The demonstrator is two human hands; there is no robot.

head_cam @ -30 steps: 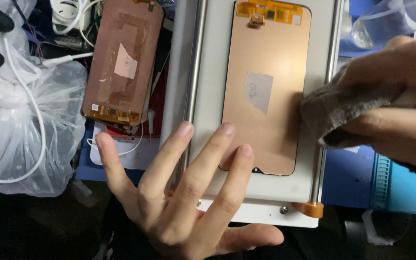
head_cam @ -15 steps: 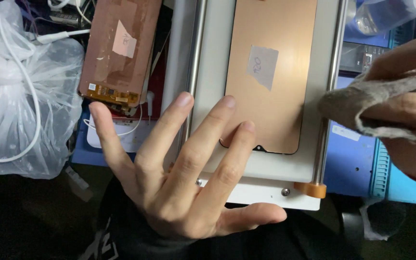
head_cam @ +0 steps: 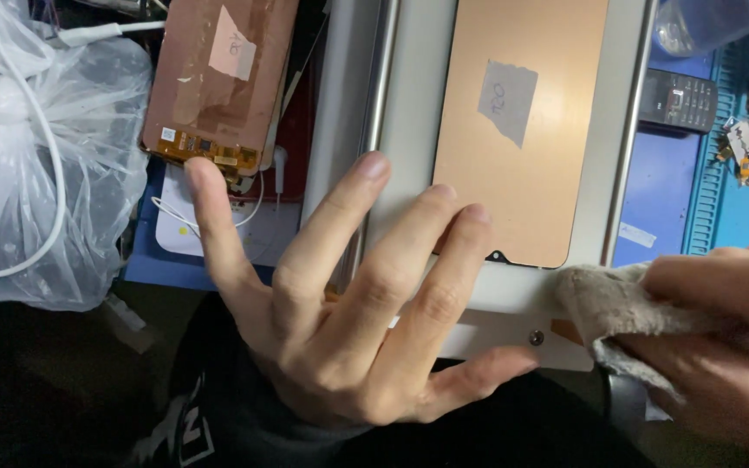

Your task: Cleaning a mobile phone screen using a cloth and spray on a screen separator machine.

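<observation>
- Resting palm-down with its fingers spread wide and nothing in its grasp, the left hand (head_cam: 348,321) lies across the near edge of a flat grey metal machine bed (head_cam: 409,104) with steel rails along its sides.
- Its middle and ring fingertips (head_cam: 439,195) touch the lower left corner of a copper-coloured phone display panel (head_cam: 522,173) lying back-up on the bed; a small grey paper sticker (head_cam: 507,101) sits on the panel's upper half.
- At the lower right, the right hand (head_cam: 721,338) is closed around a crumpled grey-beige cloth (head_cam: 617,312), pressing it against the bed's near right corner, just below the panel's bottom edge.
- A second copper-backed display panel (head_cam: 218,78), with an orange flex cable at its lower end, lies left of the bed, apart from both hands.
- A crinkled clear plastic bag (head_cam: 36,191) with a white cable over it sits at the far left.
- A small dark keypad phone (head_cam: 678,100) rests on a blue work mat (head_cam: 669,191) to the right.
</observation>
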